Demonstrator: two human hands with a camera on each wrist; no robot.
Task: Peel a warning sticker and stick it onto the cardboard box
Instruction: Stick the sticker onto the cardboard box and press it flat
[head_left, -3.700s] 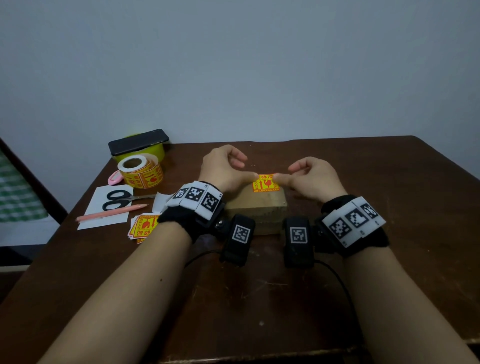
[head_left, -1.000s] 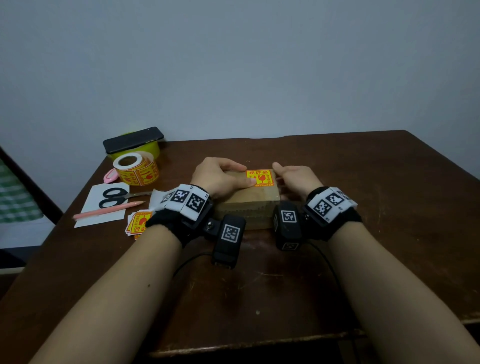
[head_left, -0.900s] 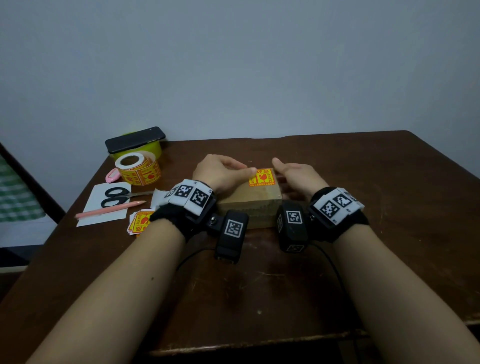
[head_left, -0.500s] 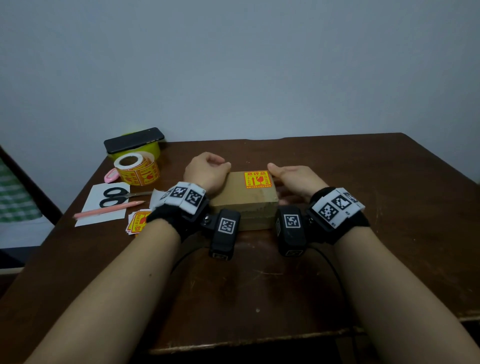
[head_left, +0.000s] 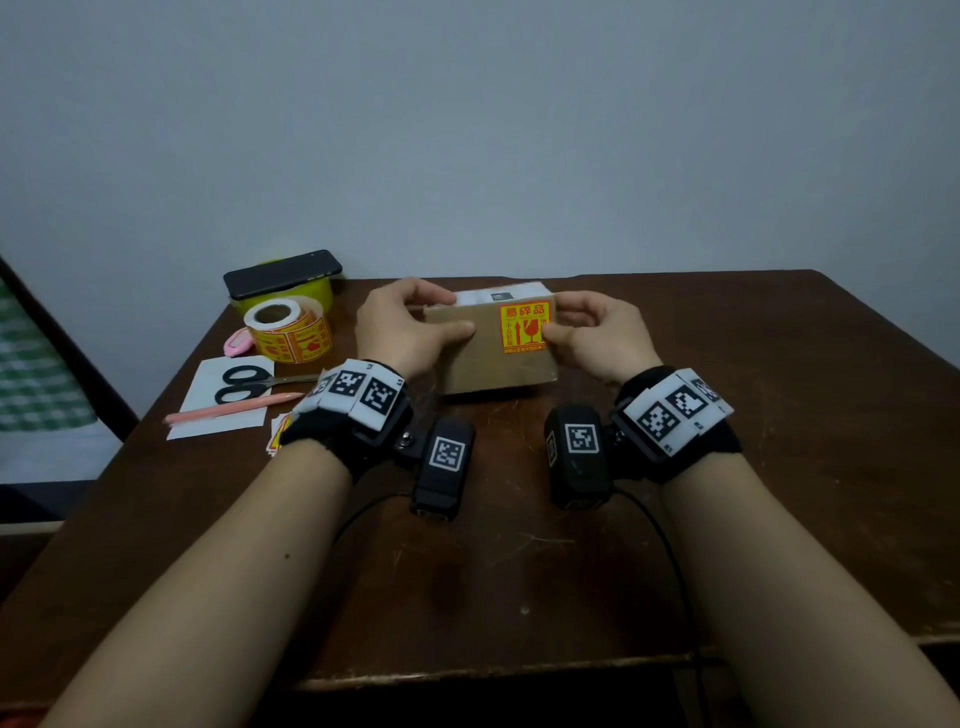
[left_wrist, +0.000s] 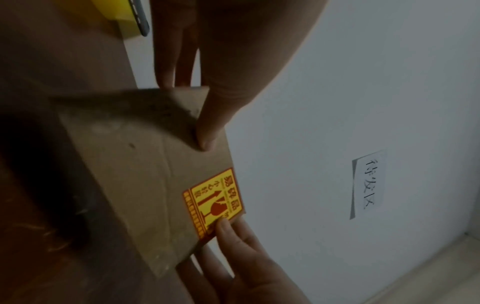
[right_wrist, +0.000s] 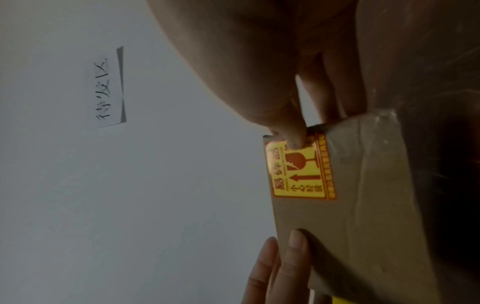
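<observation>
A brown cardboard box (head_left: 488, 358) is tipped up on its near edge, its top face turned toward me. A yellow and red warning sticker (head_left: 524, 327) is stuck flat on that face near the right end. My left hand (head_left: 410, 325) grips the box's left end, thumb on the front and fingers behind. My right hand (head_left: 587, 332) grips the right end, its thumb resting on the sticker's edge. The left wrist view shows the box (left_wrist: 145, 174) and sticker (left_wrist: 214, 202); the right wrist view shows the sticker (right_wrist: 301, 170) under the thumb.
At the table's left lie a sticker roll (head_left: 288, 335), a yellow tub (head_left: 311, 296) with a black phone (head_left: 283, 273) on it, scissors (head_left: 244, 384) and a pink pencil (head_left: 234, 410) on white paper, and loose stickers (head_left: 275, 439). A paper note (left_wrist: 369, 185) hangs on the wall.
The sticker was first pressed onto the box lying flat. Both hands then moved to the box's ends and now have tilted it up so its stickered top faces me.
</observation>
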